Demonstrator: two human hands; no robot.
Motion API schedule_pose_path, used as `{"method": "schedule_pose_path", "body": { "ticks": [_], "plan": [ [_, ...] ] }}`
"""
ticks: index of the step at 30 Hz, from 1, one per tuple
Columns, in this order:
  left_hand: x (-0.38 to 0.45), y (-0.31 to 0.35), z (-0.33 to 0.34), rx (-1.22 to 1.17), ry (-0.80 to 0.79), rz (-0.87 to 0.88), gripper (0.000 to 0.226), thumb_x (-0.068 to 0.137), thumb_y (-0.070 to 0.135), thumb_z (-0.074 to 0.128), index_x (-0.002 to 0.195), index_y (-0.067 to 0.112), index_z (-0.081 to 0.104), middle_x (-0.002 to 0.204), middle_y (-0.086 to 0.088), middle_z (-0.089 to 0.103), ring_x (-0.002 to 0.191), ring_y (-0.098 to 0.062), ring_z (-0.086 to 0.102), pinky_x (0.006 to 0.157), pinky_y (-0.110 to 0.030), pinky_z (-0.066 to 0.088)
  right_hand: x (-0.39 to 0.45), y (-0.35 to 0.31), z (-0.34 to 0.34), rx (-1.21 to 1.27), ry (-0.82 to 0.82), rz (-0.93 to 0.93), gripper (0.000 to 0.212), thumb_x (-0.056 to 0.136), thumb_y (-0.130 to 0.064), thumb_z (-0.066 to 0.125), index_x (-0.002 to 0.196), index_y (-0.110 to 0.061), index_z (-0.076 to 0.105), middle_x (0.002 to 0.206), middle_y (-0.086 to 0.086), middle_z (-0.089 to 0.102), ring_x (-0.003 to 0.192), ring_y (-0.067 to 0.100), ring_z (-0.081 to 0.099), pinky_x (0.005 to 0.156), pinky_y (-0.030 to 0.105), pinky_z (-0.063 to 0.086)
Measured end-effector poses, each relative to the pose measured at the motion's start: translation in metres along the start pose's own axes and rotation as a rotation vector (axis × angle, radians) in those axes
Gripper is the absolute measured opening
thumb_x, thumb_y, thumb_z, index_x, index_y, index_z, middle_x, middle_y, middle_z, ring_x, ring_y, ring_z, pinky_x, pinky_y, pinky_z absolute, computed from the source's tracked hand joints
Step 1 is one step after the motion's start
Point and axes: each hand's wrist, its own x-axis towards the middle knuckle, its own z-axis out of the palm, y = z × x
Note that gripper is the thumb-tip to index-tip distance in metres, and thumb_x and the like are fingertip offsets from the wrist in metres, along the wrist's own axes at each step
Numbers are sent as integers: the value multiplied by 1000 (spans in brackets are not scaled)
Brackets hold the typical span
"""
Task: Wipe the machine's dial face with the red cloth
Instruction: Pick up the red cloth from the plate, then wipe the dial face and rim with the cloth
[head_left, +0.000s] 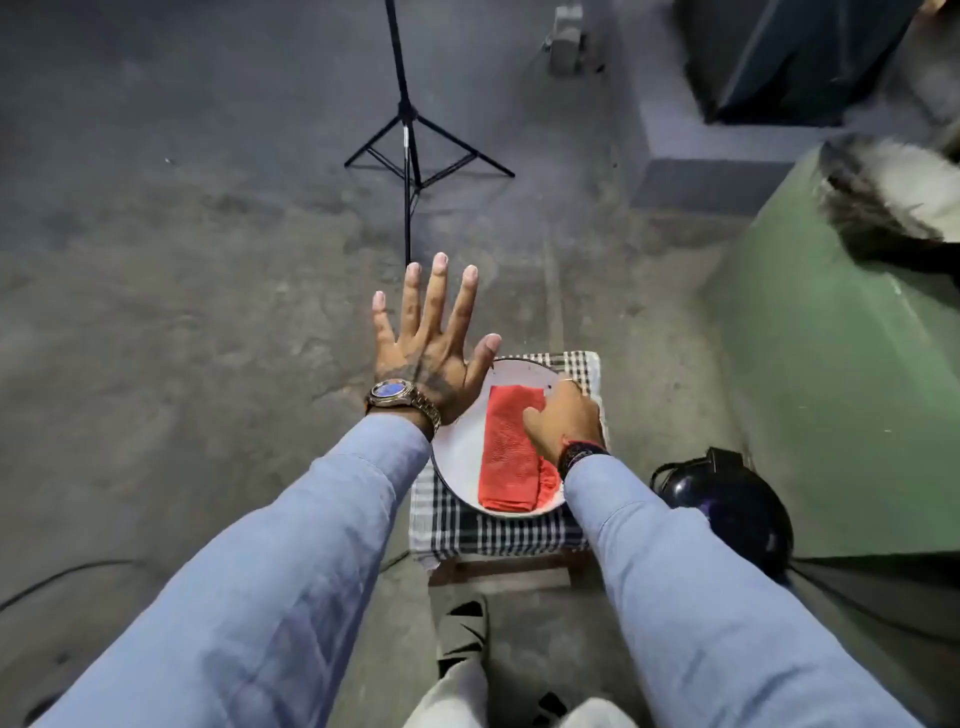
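A folded red cloth (509, 457) lies on a white plate (460, 457) that sits on a small stool covered with a black-and-white checked fabric (457, 530). My right hand (566, 421) reaches down onto the cloth's right edge, its thumb resting on the cloth and its fingers curled out of sight; whether it grips the cloth is unclear. My left hand (431, 343) hovers to the left of the plate, palm down, fingers spread wide, holding nothing. The green machine body (831, 395) stands to the right; its dial face is not visible.
A black tripod stand (408, 156) rises from the concrete floor straight ahead. A dark helmet (727, 504) lies between the stool and the machine. A grey step (717, 156) lies at the back right. Cables run on the floor at the lower left and right.
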Motion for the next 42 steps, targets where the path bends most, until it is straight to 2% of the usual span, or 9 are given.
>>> {"method": "schedule_pose_path", "body": {
  "ticks": [3, 9, 13, 17, 20, 23, 26, 31, 42],
  "plan": [
    [10, -15, 34, 8, -46, -34, 82, 105, 70, 23, 176, 36, 1, 186, 0, -6, 171, -32, -5, 132, -73, 2, 29, 12, 35, 76, 2, 197, 51, 90, -25, 77, 134, -5, 61, 139, 24, 65, 127, 42, 65, 105, 42, 54],
    [20, -52, 84, -18, -61, -86, 85, 103, 72, 23, 176, 36, -1, 185, 1, -10, 171, -31, -9, 132, -71, -1, 68, 21, 84, -23, 0, 389, 112, 60, -49, 103, 145, -6, 45, 147, 24, 56, 137, 47, 55, 117, 54, 43],
    [26, -58, 91, -19, -81, -117, 84, 103, 70, 24, 176, 36, -2, 185, 0, -11, 171, -31, -10, 133, -70, -3, 82, 22, 94, 40, -67, 423, 90, 57, -44, 106, 129, -12, 62, 128, 15, 75, 123, 41, 68, 111, 50, 47],
    [38, -60, 84, -22, -83, -125, 83, 103, 70, 19, 175, 37, -5, 185, 1, -14, 171, -30, -13, 133, -69, -6, 78, 23, 88, 147, -191, 344, 59, 61, -42, 87, 115, -30, 66, 106, 2, 78, 106, 34, 73, 107, 51, 56],
    [48, -57, 69, -20, -67, -113, 83, 102, 71, 15, 174, 37, -7, 184, 1, -16, 170, -30, -14, 133, -69, -6, 68, 27, 75, 598, -290, 332, 46, 48, -27, 76, 92, -13, 76, 93, 13, 80, 87, 36, 76, 95, 56, 64],
    [56, -50, 50, -21, -19, -104, 82, 105, 69, 20, 175, 36, -6, 185, 0, -13, 171, -30, -12, 133, -70, -5, 60, 29, 53, 1159, -587, 317, 62, 68, -15, 66, 126, 4, 75, 129, 34, 72, 117, 44, 73, 103, 51, 60],
    [64, -38, 21, 4, 21, -79, 81, 105, 70, 18, 175, 37, -7, 185, 1, -13, 171, -30, -13, 133, -69, -5, 46, 22, 22, 1505, -771, 206, 64, 88, -14, 48, 149, 3, 59, 152, 28, 60, 137, 39, 65, 117, 54, 52],
    [87, -6, -61, 51, 109, 11, 82, 105, 70, 16, 175, 35, -4, 185, -1, -12, 171, -31, -11, 132, -71, -4, 13, -6, -40, 1784, -739, -157, 79, 94, -28, 40, 170, -15, 26, 175, 25, 28, 162, 48, 27, 132, 69, 4],
    [113, 156, -284, 79, 411, 260, 80, 107, 68, 18, 176, 33, -3, 185, -3, -11, 171, -33, -10, 133, -71, -1, -74, -49, -248, 1822, -636, -605, 79, 104, -62, 50, 171, -32, 22, 175, 19, 31, 161, 47, 29, 127, 77, 15]
  ]
}}
